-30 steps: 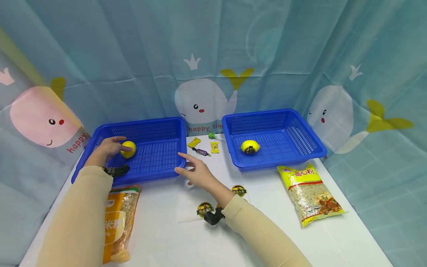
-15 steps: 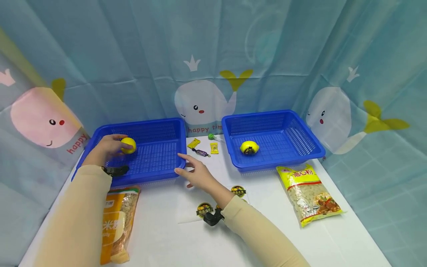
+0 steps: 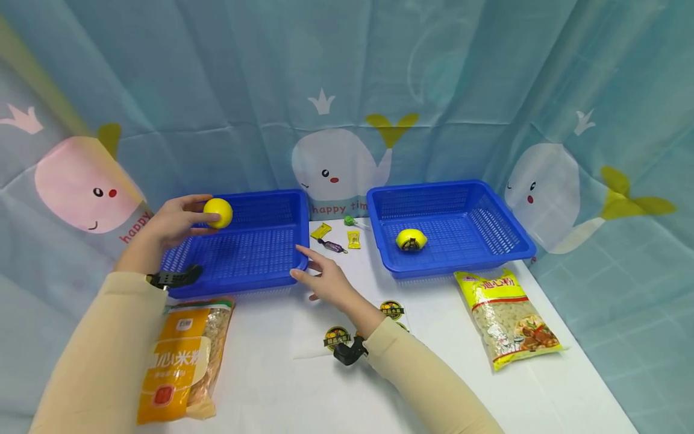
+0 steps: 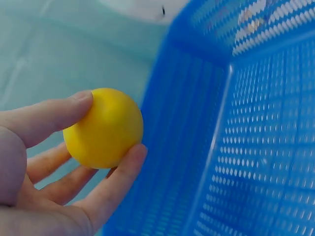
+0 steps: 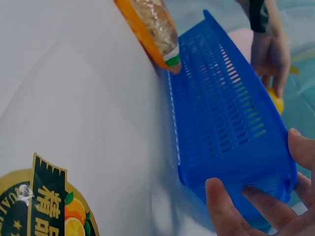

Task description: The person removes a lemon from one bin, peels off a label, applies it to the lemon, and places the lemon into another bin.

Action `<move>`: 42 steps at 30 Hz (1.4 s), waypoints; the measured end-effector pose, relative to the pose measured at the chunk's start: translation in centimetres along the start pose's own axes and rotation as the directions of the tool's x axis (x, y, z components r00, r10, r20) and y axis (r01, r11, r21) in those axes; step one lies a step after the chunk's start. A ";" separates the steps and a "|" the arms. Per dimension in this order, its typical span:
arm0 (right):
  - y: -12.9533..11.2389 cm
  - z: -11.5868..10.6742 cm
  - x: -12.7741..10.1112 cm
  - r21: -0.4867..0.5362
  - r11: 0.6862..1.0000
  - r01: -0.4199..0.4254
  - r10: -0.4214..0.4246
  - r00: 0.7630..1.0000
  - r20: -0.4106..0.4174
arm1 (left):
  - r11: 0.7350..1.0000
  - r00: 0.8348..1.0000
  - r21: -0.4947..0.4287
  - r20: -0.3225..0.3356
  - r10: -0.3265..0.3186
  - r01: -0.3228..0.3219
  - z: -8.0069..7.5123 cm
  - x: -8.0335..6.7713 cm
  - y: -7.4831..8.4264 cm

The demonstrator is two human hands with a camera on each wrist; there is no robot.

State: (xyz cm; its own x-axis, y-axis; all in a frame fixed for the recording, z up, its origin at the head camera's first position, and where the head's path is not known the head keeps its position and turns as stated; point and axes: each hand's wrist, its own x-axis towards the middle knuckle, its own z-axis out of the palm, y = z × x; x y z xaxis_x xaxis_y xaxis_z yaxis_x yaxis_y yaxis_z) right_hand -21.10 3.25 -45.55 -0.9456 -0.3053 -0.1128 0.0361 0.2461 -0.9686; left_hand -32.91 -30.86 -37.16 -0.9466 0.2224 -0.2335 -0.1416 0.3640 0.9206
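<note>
My left hand (image 3: 179, 223) holds a yellow lemon (image 3: 218, 213) between thumb and fingertips, over the left part of the left blue basket (image 3: 255, 277). In the left wrist view the thumb lies on the upper side of the lemon (image 4: 106, 130), with a finger against its lower right. My right hand (image 3: 329, 280) is at that basket's front right corner, fingers spread and fairly straight, index and thumb at the rim. The right wrist view shows its fingers on either side of the basket corner (image 5: 236, 169). Another lemon (image 3: 411, 239), with a black label, lies in the right blue basket (image 3: 461, 265).
Wrapped candies (image 3: 333, 246) and a green lollipop (image 3: 349, 221) lie between the baskets. An orange pasta bag (image 3: 179, 361) is at front left, a yellow pasta bag (image 3: 509, 319) at right. A sticker sheet (image 3: 314, 346) lies under the right forearm. A curtain (image 3: 347, 60) hangs behind.
My left hand has lifted the lemon up from inside the left basket, slightly to the right. My right hand stays at the basket corner. The view has shifted a little.
</note>
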 end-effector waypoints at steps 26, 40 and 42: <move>-3.5 -3.4 -2.7 0.062 0.982 0.181 -0.170 0.974 -0.151 | 0.967 0.970 -0.179 0.124 0.207 -0.183 11.4 -9.0 2.9; -3.6 -3.8 -5.4 0.068 0.960 0.271 -0.263 0.959 -0.108 | 0.970 0.945 -0.165 0.248 0.215 -0.178 17.6 -10.2 2.6; -3.4 -4.0 -5.7 0.050 0.959 0.280 -0.273 0.956 -0.107 | 0.969 0.941 -0.167 0.258 0.219 -0.180 18.1 -10.2 2.5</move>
State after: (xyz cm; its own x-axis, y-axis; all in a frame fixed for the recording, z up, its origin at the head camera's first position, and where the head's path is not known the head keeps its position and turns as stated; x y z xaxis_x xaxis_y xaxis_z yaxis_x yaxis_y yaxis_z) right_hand -17.15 7.84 -40.74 -0.9484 -0.2607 0.1805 -0.2137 0.1049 -0.9712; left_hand -18.34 -15.82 -38.20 -0.8468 0.5226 -0.0990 -0.0154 0.1619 0.9867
